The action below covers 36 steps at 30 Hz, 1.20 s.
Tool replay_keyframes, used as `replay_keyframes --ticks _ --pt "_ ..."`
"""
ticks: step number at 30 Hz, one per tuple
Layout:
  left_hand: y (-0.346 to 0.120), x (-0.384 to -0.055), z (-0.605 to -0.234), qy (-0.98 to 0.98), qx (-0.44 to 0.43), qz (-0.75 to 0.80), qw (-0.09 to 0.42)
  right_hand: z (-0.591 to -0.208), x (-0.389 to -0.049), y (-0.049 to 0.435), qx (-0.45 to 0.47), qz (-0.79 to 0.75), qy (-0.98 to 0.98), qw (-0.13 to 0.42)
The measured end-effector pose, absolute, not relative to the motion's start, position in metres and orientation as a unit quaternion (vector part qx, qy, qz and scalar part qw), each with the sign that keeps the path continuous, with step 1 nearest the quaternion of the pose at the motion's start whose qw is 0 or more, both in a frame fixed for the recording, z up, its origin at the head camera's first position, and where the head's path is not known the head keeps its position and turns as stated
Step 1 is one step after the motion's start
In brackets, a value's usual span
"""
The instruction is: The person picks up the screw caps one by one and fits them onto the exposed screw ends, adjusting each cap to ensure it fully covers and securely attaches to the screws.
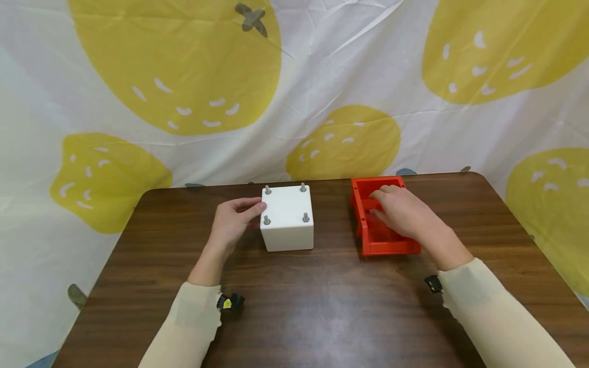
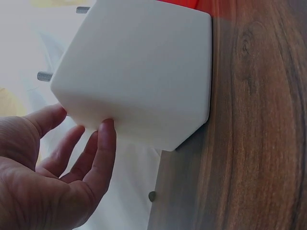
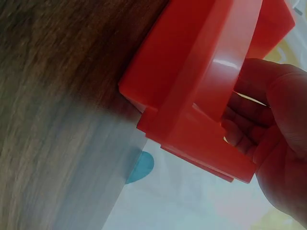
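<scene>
A white block (image 1: 287,207) stands on the table with a threaded bolt (image 1: 306,217) rising near each top corner. My left hand (image 1: 232,221) is at its left side. In the left wrist view the fingertips (image 2: 107,125) rest against the block's side face, and the thumb lies near its upper edge below a bolt end (image 2: 44,76). To the right, my right hand (image 1: 399,209) reaches down into a red bin (image 1: 387,249), fingers bent inside it. The bin's wall hides the fingertips in the right wrist view, so I cannot tell whether they hold anything.
The brown wooden table (image 1: 294,301) has a back edge just behind the block and bin. Behind it hangs a white cloth (image 1: 331,61) with yellow fruit prints. A small dark device (image 1: 231,301) is strapped at the left wrist, another (image 1: 433,283) at the right.
</scene>
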<state>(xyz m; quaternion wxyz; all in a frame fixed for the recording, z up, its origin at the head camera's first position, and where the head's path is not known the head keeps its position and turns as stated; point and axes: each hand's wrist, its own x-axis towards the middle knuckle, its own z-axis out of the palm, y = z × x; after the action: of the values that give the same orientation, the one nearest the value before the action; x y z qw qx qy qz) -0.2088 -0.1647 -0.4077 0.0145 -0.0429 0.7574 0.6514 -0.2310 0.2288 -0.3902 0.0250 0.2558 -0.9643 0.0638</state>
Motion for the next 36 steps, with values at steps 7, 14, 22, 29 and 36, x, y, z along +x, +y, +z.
replay_keyframes --ticks 7,14,22,29,36 --pt "-0.164 -0.207 -0.407 0.753 -0.051 0.656 0.015 -0.394 -0.238 0.225 0.248 0.07 -0.966 0.004" --pt "-0.164 -0.207 -0.407 0.752 -0.051 0.657 0.013 -0.397 -0.248 0.216 0.228 0.056 -0.972 -0.029" --pt "-0.165 -0.207 -0.408 0.752 -0.051 0.657 0.019 -0.405 -0.257 0.211 0.223 0.042 -0.972 -0.057" --pt "-0.166 -0.208 -0.41 0.75 -0.058 0.659 0.023 -0.411 -0.259 0.211 0.23 0.032 -0.972 -0.048" --pt "-0.165 -0.209 -0.41 0.75 -0.06 0.658 0.026 -0.413 -0.26 0.209 0.219 0.033 -0.974 -0.046"
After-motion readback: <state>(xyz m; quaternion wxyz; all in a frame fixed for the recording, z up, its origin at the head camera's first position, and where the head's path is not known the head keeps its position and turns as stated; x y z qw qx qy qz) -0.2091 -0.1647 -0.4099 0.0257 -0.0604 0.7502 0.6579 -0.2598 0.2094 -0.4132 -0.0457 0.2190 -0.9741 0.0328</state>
